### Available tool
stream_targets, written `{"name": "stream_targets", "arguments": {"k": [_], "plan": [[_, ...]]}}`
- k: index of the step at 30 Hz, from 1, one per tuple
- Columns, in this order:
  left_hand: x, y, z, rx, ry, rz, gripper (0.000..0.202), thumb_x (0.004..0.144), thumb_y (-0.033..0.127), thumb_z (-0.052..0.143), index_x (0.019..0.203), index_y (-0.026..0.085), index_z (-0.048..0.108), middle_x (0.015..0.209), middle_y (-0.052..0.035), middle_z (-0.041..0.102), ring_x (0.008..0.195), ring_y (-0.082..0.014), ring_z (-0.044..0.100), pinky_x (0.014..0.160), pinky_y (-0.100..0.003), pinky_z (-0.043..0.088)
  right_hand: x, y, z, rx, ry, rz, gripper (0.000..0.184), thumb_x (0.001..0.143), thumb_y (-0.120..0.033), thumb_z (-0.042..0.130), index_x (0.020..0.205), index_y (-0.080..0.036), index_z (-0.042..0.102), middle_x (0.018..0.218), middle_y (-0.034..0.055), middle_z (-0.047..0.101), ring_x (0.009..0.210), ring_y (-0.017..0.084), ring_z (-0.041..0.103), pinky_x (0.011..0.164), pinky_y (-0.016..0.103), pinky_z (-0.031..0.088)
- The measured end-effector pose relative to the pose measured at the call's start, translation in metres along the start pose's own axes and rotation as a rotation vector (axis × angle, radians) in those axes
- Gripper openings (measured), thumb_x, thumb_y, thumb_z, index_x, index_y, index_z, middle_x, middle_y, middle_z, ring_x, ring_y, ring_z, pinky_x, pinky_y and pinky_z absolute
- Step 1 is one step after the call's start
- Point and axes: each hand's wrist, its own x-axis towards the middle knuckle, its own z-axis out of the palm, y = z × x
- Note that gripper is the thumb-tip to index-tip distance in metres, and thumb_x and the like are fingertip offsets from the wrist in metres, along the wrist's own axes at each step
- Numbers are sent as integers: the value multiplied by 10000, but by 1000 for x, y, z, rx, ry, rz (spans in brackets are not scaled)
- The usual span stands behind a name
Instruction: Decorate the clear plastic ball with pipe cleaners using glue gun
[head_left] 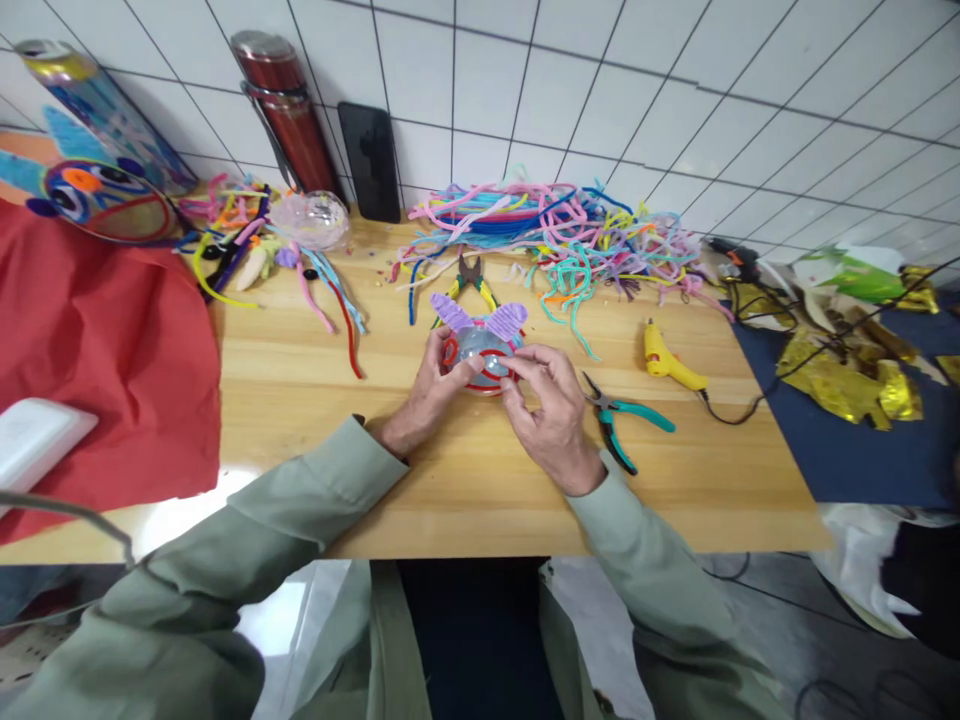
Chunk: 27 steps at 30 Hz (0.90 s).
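Between my two hands, just above the table, is a clear plastic ball (471,343) with two purple fuzzy ears (507,321) on top and red pipe cleaner rings on its front. My left hand (431,395) is closed around the ball's left side, its thumb on the front near a ring. On the other side my right hand (549,405) pinches at the edge of the right-hand red ring (493,374) with thumb and forefinger. Whether those fingertips grip the ring or only press it on the ball is too small to tell.
Yellow-handled pliers (487,295) lie behind the ball, teal-handled pliers (643,411) right of my right hand. Farther right rests a yellow glue gun (667,362) with its cable. Pipe cleaners (510,215) are heaped along the wall near a phone (370,165) and a red flask (289,120).
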Motion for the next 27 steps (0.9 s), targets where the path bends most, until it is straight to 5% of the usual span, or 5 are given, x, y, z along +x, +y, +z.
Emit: {"name": "stream_targets", "arguments": {"k": [5, 20, 27], "plan": [[-1, 7, -1, -94, -30, -68, 782, 838, 779, 929, 1369, 298, 617, 1368, -74, 750, 1220, -254, 773, 1143, -420, 653, 1, -1, 0, 30, 0, -11, 304, 1115, -198, 658, 1373, -291, 789, 1269, 124, 775, 1184, 292, 790, 1035, 514, 713], [0, 3, 7, 96, 239, 63, 934, 759, 571, 1034, 1455, 259, 496, 1451, -129, 659, 1310, -299, 730, 1171, -456, 618, -9, 19, 20, 266, -63, 40, 334, 1080, -203, 726, 1407, -267, 710, 1455, 151, 770, 1367, 301, 778, 979, 480, 777], [2, 2, 11, 59, 237, 97, 808, 797, 462, 1009, 1403, 266, 513, 1364, -80, 694, 1226, -269, 754, 1121, -444, 647, -19, 21, 20, 299, 50, 171, 465, 1077, -421, 761, 1512, -313, 636, 1548, 162, 691, 1422, 340, 723, 1040, 561, 751]]}}
